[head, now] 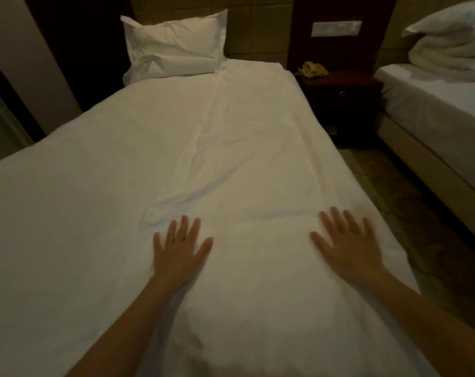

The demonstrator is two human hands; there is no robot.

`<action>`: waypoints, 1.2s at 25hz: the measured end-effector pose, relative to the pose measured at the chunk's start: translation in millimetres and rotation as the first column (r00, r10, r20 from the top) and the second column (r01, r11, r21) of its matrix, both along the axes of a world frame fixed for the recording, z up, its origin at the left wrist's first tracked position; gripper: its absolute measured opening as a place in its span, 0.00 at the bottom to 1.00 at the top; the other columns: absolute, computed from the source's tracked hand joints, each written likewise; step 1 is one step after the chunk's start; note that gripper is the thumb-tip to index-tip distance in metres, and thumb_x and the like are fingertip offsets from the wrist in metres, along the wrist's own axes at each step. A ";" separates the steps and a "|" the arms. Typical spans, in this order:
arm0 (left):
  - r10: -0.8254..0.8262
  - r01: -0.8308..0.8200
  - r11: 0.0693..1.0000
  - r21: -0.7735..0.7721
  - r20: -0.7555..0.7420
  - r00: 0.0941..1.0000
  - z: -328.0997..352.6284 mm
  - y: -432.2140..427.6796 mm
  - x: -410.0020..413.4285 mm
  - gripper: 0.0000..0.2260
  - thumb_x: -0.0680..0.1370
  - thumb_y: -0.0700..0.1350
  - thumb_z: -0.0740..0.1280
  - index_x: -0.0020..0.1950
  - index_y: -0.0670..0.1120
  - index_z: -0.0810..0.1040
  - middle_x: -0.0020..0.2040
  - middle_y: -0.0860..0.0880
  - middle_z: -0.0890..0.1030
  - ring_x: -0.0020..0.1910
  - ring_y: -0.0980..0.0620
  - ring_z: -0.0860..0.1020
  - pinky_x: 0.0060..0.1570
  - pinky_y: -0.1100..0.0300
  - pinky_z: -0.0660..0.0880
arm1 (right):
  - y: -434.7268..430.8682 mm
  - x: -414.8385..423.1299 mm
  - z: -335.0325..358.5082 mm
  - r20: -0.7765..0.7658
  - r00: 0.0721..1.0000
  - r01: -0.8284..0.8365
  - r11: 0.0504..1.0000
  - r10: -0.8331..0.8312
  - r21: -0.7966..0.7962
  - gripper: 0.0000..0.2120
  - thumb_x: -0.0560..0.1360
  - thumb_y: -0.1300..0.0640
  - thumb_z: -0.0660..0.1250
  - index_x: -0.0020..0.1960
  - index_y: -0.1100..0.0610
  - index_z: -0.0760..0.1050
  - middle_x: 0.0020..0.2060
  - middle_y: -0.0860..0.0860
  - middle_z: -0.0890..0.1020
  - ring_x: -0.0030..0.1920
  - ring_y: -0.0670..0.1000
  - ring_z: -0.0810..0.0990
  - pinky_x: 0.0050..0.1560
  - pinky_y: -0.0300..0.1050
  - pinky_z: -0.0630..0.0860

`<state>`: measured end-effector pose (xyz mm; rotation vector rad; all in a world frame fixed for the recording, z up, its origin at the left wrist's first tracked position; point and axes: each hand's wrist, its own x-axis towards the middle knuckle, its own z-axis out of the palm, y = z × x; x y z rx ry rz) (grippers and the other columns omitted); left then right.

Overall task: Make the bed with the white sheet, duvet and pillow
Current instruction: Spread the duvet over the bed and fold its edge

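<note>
The bed looked nearly made: the duvet (176, 148) lay spread over it up to the pillow (173, 47) at the head edge, with creases left down the middle. Near the foot edge, the left hand (180, 254) and right hand (348, 246) pressed flat on the duvet, fingers spread wide, holding nothing. Smoothing seemingly remained. The sheet was hidden beneath; both hands were blurred.

In dim, warm light a padded beige headboard panel (258, 31) stands at the top centre, to its right a dark wooden nightstand (345, 99) carries a yellowish telephone (312, 69) under a white switch plate (336, 28), and at the right edge a second bed (421, 110) stands on patterned carpet (388, 186).
</note>
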<state>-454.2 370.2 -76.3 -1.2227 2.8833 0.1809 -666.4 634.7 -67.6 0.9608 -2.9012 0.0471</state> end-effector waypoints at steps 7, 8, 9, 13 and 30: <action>-0.316 0.314 0.949 -0.032 -0.085 0.945 -4.5 93.0 -31.6 0.43 0.65 0.73 0.25 0.77 0.60 0.47 0.75 0.57 0.41 0.77 0.51 0.45 0.73 0.48 0.44 | 43.5 -2.6 -0.2 0.176 0.982 0.066 0.996 -0.075 0.054 0.35 0.73 0.33 0.30 0.77 0.45 0.38 0.77 0.48 0.42 0.77 0.52 0.41 0.75 0.55 0.40; -0.281 0.279 0.960 -0.041 -0.103 0.954 -3.1 83.0 -26.8 0.45 0.64 0.74 0.24 0.77 0.60 0.48 0.76 0.56 0.43 0.77 0.50 0.47 0.73 0.48 0.45 | 53.6 -7.7 2.7 0.209 0.967 0.135 0.989 -0.143 0.053 0.36 0.73 0.33 0.31 0.77 0.47 0.39 0.77 0.49 0.43 0.77 0.54 0.43 0.75 0.56 0.42; -0.231 0.228 0.973 -0.045 -0.099 0.968 -2.5 73.7 -18.9 0.44 0.64 0.74 0.25 0.77 0.59 0.47 0.77 0.54 0.44 0.77 0.49 0.47 0.73 0.48 0.45 | 61.8 -8.5 7.8 0.185 0.961 0.200 0.979 -0.206 0.051 0.36 0.73 0.34 0.31 0.78 0.49 0.40 0.77 0.50 0.43 0.77 0.55 0.44 0.75 0.57 0.44; -0.289 0.272 0.955 -0.120 -0.163 0.943 5.4 118.6 -3.8 0.34 0.74 0.66 0.43 0.77 0.54 0.58 0.77 0.50 0.57 0.75 0.48 0.57 0.69 0.45 0.53 | 26.2 54.4 18.0 0.110 0.994 0.044 0.985 -0.026 -0.169 0.33 0.77 0.38 0.29 0.78 0.51 0.44 0.77 0.50 0.45 0.77 0.52 0.43 0.74 0.53 0.40; -0.233 0.119 0.907 -0.404 -0.245 0.941 -52.2 135.7 137.6 0.31 0.78 0.65 0.43 0.72 0.52 0.70 0.72 0.47 0.69 0.70 0.45 0.68 0.67 0.49 0.58 | 92.0 165.1 -43.2 -0.114 0.993 -0.073 0.963 0.044 -0.260 0.35 0.76 0.36 0.39 0.75 0.53 0.61 0.73 0.54 0.65 0.73 0.55 0.62 0.72 0.52 0.51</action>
